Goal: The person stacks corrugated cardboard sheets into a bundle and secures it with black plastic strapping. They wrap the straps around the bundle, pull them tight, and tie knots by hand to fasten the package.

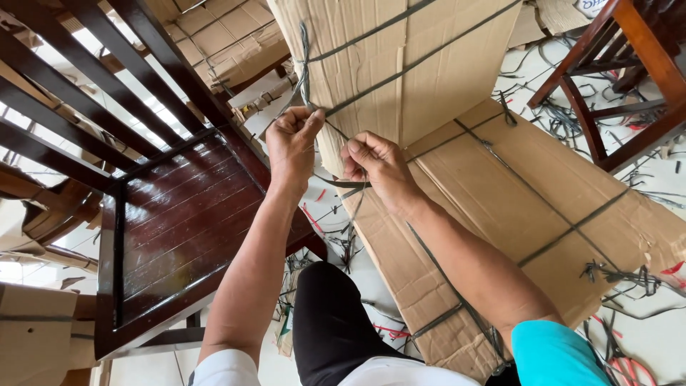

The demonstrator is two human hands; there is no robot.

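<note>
Head view first: I see a big flat cardboard bundle (543,207) lying on the pale floor (664,336), bound crosswise with dark straps. A second strapped cardboard bundle (400,64) stands tilted up against it, its lower edge right at my hands. To the left sits a dark wooden chair (171,221), its slatted seat facing me and its back slats running up to the top left corner. Another wooden chair frame (614,78) shows at the top right. My leg in black trousers (329,322) is at the bottom centre.

My left hand (293,143) is closed, thumb and fingers pinching a dark strap (305,61) that runs up the edge of the standing bundle. My right hand (375,164) is also clenched, gripping the same strap's lower run just beside the bundle's bottom edge; the two hands are near each other, not touching. Cut strap scraps (614,275) litter the floor at right, with a few red bits among them.
</note>
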